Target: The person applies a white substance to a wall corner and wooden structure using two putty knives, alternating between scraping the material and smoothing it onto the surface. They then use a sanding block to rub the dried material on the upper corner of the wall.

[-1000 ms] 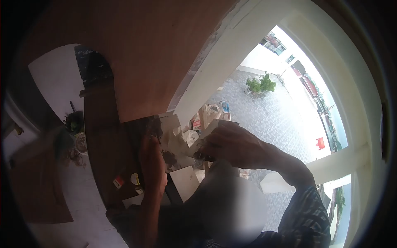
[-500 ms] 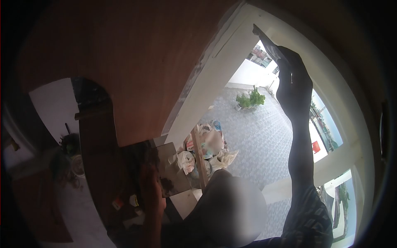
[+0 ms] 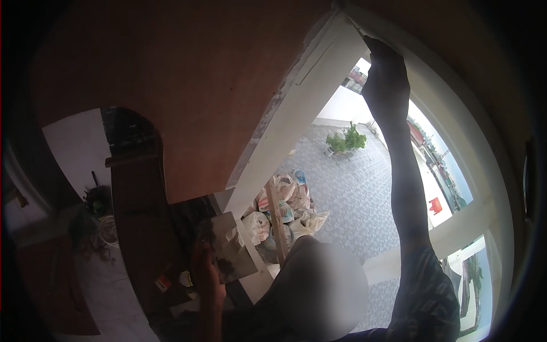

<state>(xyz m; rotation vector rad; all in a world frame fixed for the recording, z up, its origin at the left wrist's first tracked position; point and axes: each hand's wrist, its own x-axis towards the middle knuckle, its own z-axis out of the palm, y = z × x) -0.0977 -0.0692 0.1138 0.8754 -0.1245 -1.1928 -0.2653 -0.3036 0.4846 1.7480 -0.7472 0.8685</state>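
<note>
My right hand is raised at the upper right, in shadow, closed round a flat-bladed scraper. The thin blade reaches the top end of the white frame beam, close to the corner with the brown wooden panel. Low on the left, my left hand grips the edge of a flat rectangular board. Dark smudges mark the board's face. Shadow hides some of the left fingers.
Below the opening lie several plastic bags beside a wooden strip. A green potted plant stands on the patterned floor. Small boxes sit on a dark surface at lower left. A blurred pale shape covers the bottom centre.
My right hand has moved up and left with the scraper, nearer the top corner of the beam. The board in my left hand has shifted slightly and tilted.
</note>
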